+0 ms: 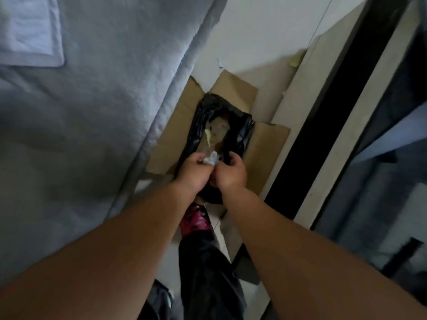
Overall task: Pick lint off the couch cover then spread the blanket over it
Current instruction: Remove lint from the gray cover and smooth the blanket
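Observation:
The grey-blue quilted couch cover fills the left of the head view. A folded pale blanket lies on it at the top left. My left hand and my right hand meet over a cardboard box lined with a black bag. Between the fingertips of both hands sits a small whitish clump of lint. The left fingers pinch it; the right fingers are curled beside it, and their hold is unclear.
The box stands on the pale floor between the couch edge and a dark-framed glass door on the right. Scraps lie inside the bag. My leg in dark trousers and a pink sock is below the hands.

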`<state>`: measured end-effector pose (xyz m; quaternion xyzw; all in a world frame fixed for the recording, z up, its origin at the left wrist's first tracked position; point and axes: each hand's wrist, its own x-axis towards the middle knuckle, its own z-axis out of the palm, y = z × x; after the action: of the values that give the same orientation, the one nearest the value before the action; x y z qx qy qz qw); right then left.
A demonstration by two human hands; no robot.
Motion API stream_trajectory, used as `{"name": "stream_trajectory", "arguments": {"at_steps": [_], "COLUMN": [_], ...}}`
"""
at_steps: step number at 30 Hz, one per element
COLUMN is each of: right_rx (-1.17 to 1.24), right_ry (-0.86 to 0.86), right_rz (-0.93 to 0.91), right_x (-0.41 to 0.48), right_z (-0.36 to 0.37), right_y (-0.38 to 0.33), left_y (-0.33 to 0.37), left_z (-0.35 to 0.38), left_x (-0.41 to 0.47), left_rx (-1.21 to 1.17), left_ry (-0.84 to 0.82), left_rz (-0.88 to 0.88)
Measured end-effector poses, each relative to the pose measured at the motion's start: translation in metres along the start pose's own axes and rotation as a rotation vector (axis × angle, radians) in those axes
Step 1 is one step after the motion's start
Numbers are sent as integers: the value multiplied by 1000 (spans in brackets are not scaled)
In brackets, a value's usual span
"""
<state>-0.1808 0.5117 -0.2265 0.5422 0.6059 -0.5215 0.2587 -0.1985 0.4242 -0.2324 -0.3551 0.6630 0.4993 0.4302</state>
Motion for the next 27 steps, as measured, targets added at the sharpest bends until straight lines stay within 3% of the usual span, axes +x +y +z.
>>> {"name": "stream_trajectory", "arguments": {"at_steps": [7,13,16,18,22,27], "right_rx": [-281,-307,-318,-298,-330,-346], "right_ry": [-81,-83,-84,-112,-92,69], "right_rz": [-32,-376,-500,-487,-524,-500], "right_x": [-77,-179,-216,-233,-244,-225], "right_z": [-10,43,91,122,164,198], "right_y": [-24,-102,-131,-144,-168,-207], "left_y": [23,83,92,86,61,58], "left_z": [-52,-134,-192,-239,-333,-373], "left_x": [-70,-136,-157,-172,-186,-172], "left_rx": [-7,-185,-247,-140,322,474], "left_ry": [8,37,181,284,611,547], "left_rz": [-62,97,255,311,397,280]}}
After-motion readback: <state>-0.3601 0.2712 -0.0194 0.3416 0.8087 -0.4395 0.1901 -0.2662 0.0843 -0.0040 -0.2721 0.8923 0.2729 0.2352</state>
